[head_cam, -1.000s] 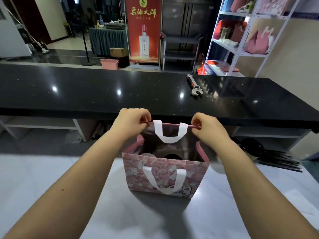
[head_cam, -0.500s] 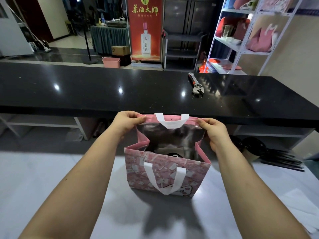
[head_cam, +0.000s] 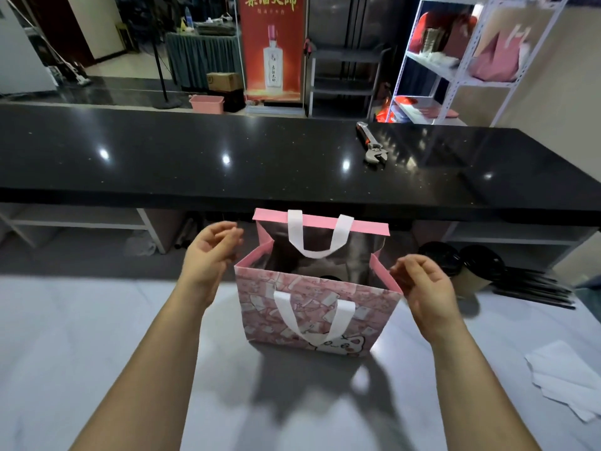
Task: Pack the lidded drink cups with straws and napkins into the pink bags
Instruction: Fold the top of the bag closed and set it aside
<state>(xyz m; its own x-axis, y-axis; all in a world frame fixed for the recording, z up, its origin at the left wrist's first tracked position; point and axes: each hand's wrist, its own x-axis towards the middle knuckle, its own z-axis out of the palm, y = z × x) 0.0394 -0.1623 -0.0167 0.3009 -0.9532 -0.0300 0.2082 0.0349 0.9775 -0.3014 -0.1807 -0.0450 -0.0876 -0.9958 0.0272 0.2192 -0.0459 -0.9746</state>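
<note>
a pink bag stands upright on the pale grey counter, right between the person's two hands. its mouth gapes wide and shows a silvery lining, and deep inside the curve of a dark lid just shows. its far wall stands taller than the near one, with a white handle drooping down over it, and another white handle hangs flat against the patterned near face. the left hand hovers just beside the bag's left far corner, a little blurred, its grip loose, fingers gently curled round nothing. the right hand is at the bag's right wall, its grip just as slack and holding nothing; whether its fingertips brush the rim i cannot tell. off to the right, behind that hand, two cups with black lids stand side by side on the grey counter. a bundle of black straws lies just to their right, and white napkins lie nearer, by the right edge. beyond the bag runs a long, glossy black counter with a wrench lying on it. further back stand a white shelf rack holding more pink and red bags and a red banner.
</note>
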